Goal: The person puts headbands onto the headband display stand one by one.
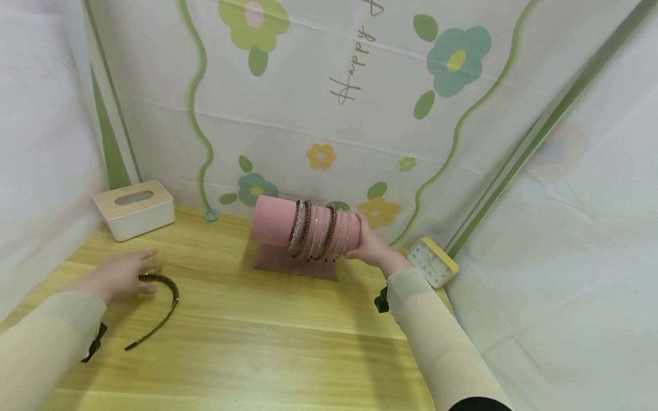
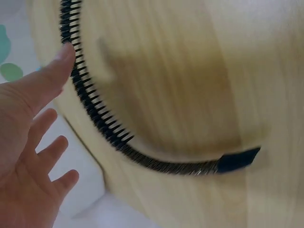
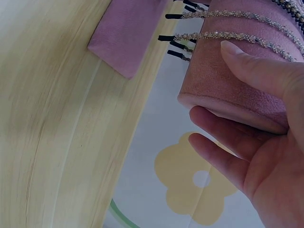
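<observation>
My left hand [image 1: 120,274] pinches a dark toothed headband [image 1: 175,294] near one end, at the left of the table in the head view. In the left wrist view the thumb lies against the headband's [image 2: 171,166] comb-like teeth, while three other fingers spread apart; the index finger is hidden. A pink plush headband stand [image 1: 272,220] stands at the back middle, its roll ringed by several beaded and dark headbands [image 1: 305,228]. My right hand [image 1: 374,245] holds the roll's right end. In the right wrist view, the thumb presses the plush roll [image 3: 223,80], with fingers at its end face.
A white tissue box [image 1: 139,214] with a wooden lid stands at the back left. The yellow-topped clock [image 1: 432,262] sits at the right edge. White printed cloth [image 1: 319,125] walls in the wooden table [image 1: 257,342]. A small blue ring [image 1: 211,219] shows near the back edge.
</observation>
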Demonstrator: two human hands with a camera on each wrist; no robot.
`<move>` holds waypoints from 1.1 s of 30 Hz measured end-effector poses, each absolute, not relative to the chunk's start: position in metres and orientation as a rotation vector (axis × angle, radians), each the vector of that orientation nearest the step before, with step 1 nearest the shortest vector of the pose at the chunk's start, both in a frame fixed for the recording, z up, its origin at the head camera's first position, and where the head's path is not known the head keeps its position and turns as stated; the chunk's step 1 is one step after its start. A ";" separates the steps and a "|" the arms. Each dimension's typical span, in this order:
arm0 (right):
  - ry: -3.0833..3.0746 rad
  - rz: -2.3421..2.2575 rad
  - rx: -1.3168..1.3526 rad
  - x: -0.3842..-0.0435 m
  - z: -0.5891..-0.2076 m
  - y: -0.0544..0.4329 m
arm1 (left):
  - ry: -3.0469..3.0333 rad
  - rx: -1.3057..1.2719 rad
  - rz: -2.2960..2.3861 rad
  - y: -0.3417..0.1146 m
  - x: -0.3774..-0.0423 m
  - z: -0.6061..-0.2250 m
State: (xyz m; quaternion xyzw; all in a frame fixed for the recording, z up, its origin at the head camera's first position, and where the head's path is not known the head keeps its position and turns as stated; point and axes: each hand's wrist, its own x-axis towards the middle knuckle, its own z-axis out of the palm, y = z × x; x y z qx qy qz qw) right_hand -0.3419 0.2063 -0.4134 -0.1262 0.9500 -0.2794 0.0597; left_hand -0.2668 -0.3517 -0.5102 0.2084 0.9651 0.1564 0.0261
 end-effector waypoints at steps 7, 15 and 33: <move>2.885 -0.828 -0.383 -0.343 -0.412 0.205 | 3.052 0.647 0.478 -0.350 -0.265 -0.515; 2.896 -0.819 -0.385 -0.345 -0.413 0.205 | 3.053 0.566 0.536 -0.351 -0.266 -0.518; 2.888 -0.816 -0.349 -0.343 -0.414 0.207 | 3.018 0.741 0.640 -0.318 -0.292 -0.465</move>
